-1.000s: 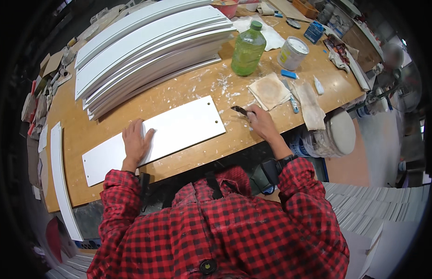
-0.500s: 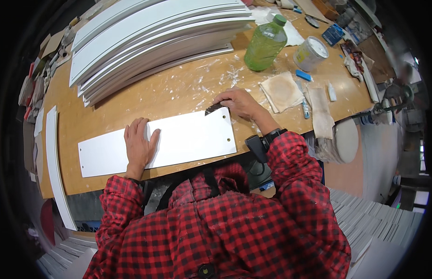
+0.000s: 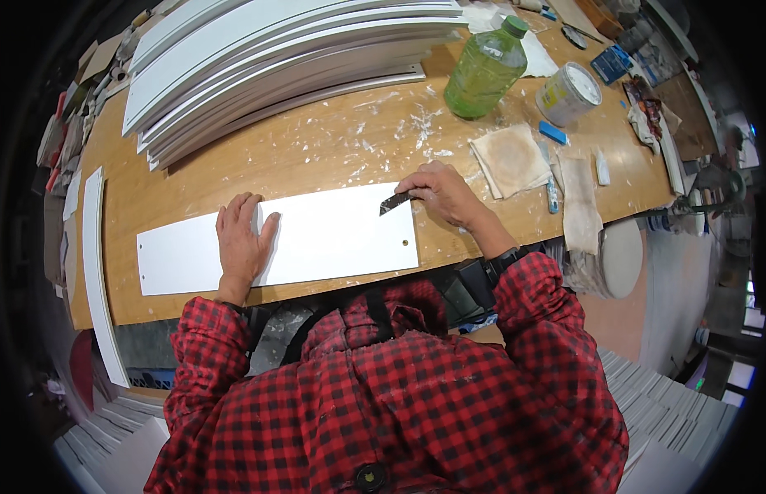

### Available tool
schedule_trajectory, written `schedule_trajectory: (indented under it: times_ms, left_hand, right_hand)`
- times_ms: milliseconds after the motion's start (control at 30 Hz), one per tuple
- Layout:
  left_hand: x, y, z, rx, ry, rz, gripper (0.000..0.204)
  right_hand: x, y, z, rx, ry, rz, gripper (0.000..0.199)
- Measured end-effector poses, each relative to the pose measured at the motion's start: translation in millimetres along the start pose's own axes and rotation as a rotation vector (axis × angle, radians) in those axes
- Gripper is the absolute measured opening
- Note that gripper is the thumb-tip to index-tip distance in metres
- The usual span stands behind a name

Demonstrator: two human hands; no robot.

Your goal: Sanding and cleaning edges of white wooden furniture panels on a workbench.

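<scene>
A long white panel (image 3: 333,235) with small holes at its ends lies flat along the table's near edge. My left hand (image 3: 245,239) rests on it left of the middle, fingers spread and thumb apart. Near the panel's right end, my right hand (image 3: 446,194) pinches a small dark flat scraper (image 3: 392,203) specked with white. The scraper's tip points left over the panel's face; whether it touches the surface I cannot tell.
Behind stands a tall stack of white panels (image 3: 259,90). To the right are a green bottle (image 3: 485,70), a white tub (image 3: 569,95), a blue block (image 3: 553,132), a folded cloth (image 3: 511,160), a cloth strip (image 3: 579,204) and a small tube (image 3: 601,167). Another narrow panel (image 3: 104,276) overhangs the left edge.
My right hand has shifted slightly right, and the scraper has come from the panel's far edge onto its face near the right end. My left hand stays on the panel.
</scene>
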State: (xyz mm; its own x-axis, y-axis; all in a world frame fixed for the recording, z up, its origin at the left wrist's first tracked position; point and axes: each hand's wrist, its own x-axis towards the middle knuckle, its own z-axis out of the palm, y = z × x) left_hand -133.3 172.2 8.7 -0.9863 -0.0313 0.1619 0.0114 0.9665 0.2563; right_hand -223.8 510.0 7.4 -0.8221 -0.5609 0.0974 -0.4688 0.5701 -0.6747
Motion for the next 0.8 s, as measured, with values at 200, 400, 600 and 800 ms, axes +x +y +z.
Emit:
schedule_trajectory:
  times_ms: [200,400,600,800]
  left_hand:
    - [0,0,1,0.021,-0.01,0.001,0.044]
    - [0,-1,1,-0.003,-0.01,-0.006,0.044]
    - [0,0,1,0.001,-0.013,0.002,0.044]
    - [-1,-3,4,0.004,0.013,0.02,0.044]
  right_hand:
    - [-5,-5,9,0.004,0.093,-0.014,0.013]
    - [-54,-26,15,-0.05,0.005,0.048,0.017]
    - [-32,-20,21,-0.065,0.184,0.055,0.012]
    - [-95,-43,31,-0.147,0.07,-0.029,0.011]
